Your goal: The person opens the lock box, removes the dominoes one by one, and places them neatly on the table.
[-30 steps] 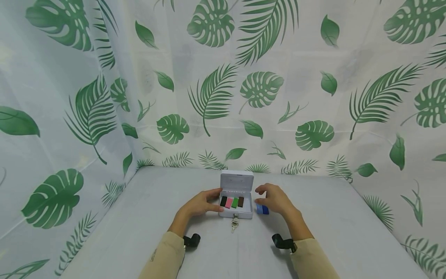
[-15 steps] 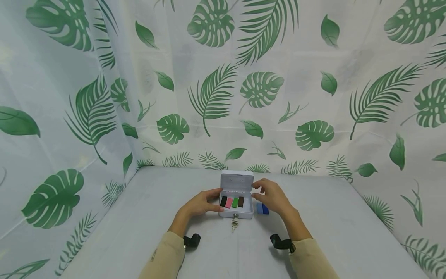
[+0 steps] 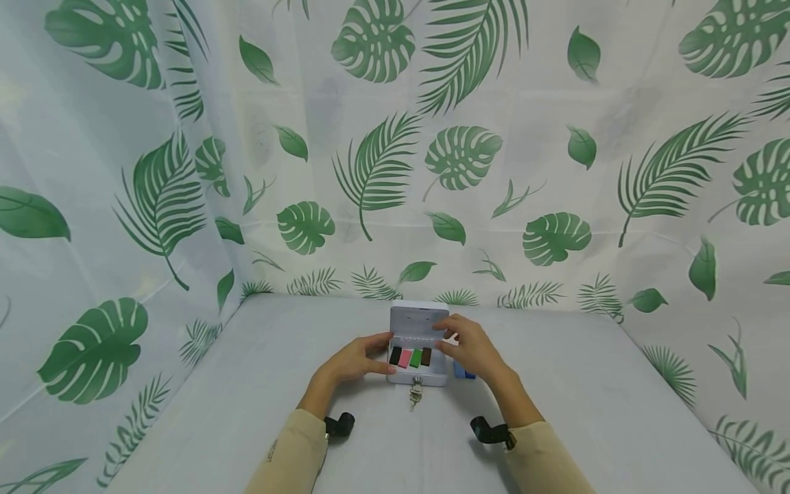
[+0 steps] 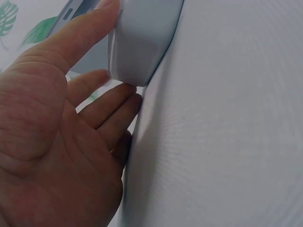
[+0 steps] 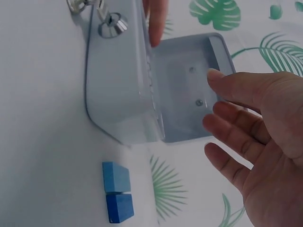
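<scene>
A small pale metal cash box (image 3: 417, 379) stands with its lid (image 3: 409, 321) raised. Inside lie a black block (image 3: 396, 355), a pink block (image 3: 404, 358), a green block (image 3: 416, 358) and a brown block (image 3: 426, 356). My left hand (image 3: 348, 359) holds the box at its left end, thumb over the front rim and fingertips at the back corner. My right hand (image 3: 472, 345) hovers by the box's right side with relaxed fingers. In the right wrist view its thumb (image 5: 236, 87) overlaps the lid, and nothing shows between its fingers.
Keys (image 3: 416, 395) hang from the lock (image 5: 113, 24) at the box's front. A light blue block (image 5: 116, 177) and a dark blue block (image 5: 120, 207) lie beside the box's right end, partly covered by the right hand in the head view. Leaf-printed cloth (image 3: 395, 171) rises behind the table.
My right hand has moved left and slightly up, from over the blue blocks to the raised lid's right edge. The left hand and the box stay put.
</scene>
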Demonstrator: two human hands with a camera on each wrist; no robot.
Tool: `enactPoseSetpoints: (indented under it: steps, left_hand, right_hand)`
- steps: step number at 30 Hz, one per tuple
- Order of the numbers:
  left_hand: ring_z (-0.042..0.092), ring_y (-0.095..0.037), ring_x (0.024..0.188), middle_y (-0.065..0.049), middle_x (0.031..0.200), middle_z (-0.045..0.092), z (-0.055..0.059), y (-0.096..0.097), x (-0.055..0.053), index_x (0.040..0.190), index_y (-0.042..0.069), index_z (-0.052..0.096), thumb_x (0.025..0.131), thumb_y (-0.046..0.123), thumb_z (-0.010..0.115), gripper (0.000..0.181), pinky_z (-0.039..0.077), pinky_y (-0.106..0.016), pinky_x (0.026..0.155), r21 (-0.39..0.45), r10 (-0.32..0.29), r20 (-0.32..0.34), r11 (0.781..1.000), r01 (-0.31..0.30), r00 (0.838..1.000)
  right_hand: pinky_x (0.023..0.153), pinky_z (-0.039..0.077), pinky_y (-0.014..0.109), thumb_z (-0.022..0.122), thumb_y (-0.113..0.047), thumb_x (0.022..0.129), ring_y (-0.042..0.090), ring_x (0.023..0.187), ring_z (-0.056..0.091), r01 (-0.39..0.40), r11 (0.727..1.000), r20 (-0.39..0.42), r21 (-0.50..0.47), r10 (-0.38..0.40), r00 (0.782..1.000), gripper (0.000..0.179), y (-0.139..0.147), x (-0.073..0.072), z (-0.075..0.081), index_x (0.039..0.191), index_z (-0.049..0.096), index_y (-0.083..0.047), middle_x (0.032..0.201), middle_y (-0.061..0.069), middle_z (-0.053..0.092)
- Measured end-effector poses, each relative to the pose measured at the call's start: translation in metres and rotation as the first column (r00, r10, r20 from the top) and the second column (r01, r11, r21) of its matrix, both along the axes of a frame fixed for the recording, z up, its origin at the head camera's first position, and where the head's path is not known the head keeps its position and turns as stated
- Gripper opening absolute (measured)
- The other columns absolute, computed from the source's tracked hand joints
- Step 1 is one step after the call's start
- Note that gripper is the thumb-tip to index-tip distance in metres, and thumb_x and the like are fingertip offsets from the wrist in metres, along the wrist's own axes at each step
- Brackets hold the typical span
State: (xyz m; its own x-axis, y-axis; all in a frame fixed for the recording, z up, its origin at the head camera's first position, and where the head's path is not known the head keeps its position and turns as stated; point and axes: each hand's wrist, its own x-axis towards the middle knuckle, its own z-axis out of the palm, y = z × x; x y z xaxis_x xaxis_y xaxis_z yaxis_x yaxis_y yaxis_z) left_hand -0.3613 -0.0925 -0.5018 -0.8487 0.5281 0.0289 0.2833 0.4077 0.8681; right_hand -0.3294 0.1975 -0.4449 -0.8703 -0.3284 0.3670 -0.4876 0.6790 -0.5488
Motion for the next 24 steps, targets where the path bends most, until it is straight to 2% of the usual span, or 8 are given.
enactPoseSetpoints:
  steps: [5,14,24]
  left_hand:
    - [0.043,-0.026,0.152,-0.003,0.161,0.05,0.0,0.0,0.001,0.16,0.019,0.044,0.084,0.04,0.087,0.09,0.028,-0.054,0.127,-0.003,0.002,0.005,1.0,-0.002,1.0]
    - [0.043,-0.026,0.152,-0.003,0.161,0.049,0.001,0.0,0.001,0.159,0.018,0.044,0.084,0.039,0.087,0.089,0.029,-0.053,0.127,0.009,0.001,0.011,1.0,-0.001,1.0]
    - [0.043,-0.028,0.152,-0.005,0.161,0.049,0.002,-0.001,0.001,0.159,0.016,0.044,0.085,0.037,0.087,0.088,0.029,-0.055,0.127,0.027,-0.007,0.006,1.0,0.007,1.0]
  right_hand:
    - [0.093,0.057,0.056,0.079,-0.007,0.091,0.029,0.104,0.068,-0.01,1.0,0.035,-0.009,0.01,0.999,0.032,-0.009,0.001,-0.002,0.123,0.072,-0.003,0.119,0.013,0.071]
    - [0.084,0.056,0.039,0.08,-0.011,0.091,0.026,0.105,0.068,0.009,0.999,0.073,0.035,-0.012,0.997,0.033,-0.022,0.003,-0.006,0.123,0.073,-0.006,0.121,0.01,0.072]
    - [0.092,0.059,0.046,0.082,-0.012,0.09,0.027,0.109,0.069,0.022,0.998,0.097,0.05,-0.026,0.995,0.032,-0.029,0.004,-0.008,0.12,0.074,-0.005,0.119,0.01,0.071]
